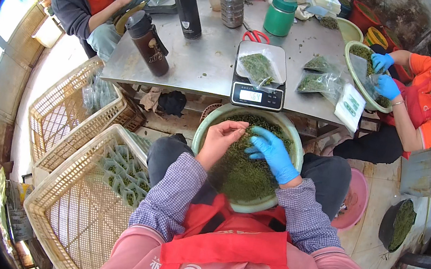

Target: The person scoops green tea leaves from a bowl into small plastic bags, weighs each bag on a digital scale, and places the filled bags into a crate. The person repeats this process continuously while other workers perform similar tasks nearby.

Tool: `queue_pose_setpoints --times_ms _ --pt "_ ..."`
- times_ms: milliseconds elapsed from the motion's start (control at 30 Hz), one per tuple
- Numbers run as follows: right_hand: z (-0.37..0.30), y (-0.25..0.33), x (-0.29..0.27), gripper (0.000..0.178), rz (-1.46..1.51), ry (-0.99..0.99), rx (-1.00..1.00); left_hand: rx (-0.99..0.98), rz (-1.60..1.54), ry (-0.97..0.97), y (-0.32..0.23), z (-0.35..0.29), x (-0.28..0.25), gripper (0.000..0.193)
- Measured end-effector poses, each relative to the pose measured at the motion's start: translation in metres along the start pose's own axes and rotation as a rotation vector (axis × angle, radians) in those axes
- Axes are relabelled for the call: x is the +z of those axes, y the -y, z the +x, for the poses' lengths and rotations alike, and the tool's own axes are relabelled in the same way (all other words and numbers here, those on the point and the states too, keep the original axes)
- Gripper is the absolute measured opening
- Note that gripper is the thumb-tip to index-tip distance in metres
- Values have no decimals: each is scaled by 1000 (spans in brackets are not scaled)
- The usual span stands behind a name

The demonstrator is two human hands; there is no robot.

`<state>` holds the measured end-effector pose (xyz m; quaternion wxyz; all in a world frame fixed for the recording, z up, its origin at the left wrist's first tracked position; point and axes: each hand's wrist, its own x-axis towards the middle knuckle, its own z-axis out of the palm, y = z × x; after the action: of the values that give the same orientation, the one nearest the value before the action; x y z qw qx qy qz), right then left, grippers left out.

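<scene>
On my lap rests a round pale-green basin (202,133) holding loose, dark-green plant bits (237,173). My bare left hand (221,139) is over its left half, thumb and fingertips pinched together; whatever is between them is too small to make out. Facing it, my right hand (274,154) wears a blue glove, its fingers apart and slightly curled above the plant bits. Just beyond the basin, a digital scale (257,96) stands at the table's edge with a clear bag of green plant bits (257,68) on its plate.
A metal table (202,70) carries bottles, red scissors (256,35) and more filled bags (317,82). Plastic crates (80,209) stand at left, one with several filled bags. A pink basin (353,201) sits at right. Two people work nearby, one with blue gloves (388,86).
</scene>
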<state>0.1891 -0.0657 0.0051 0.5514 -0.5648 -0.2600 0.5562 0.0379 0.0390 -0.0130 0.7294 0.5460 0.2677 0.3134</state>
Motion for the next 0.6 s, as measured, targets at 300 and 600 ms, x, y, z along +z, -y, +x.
queue_pose_setpoints --times_ms 300,600 --pt "4 -17 -8 23 422 38 177 64 34 -125 -5 -3 -4 12" --pt "37 24 -13 26 599 -113 -94 29 -82 -110 8 6 -14 15"
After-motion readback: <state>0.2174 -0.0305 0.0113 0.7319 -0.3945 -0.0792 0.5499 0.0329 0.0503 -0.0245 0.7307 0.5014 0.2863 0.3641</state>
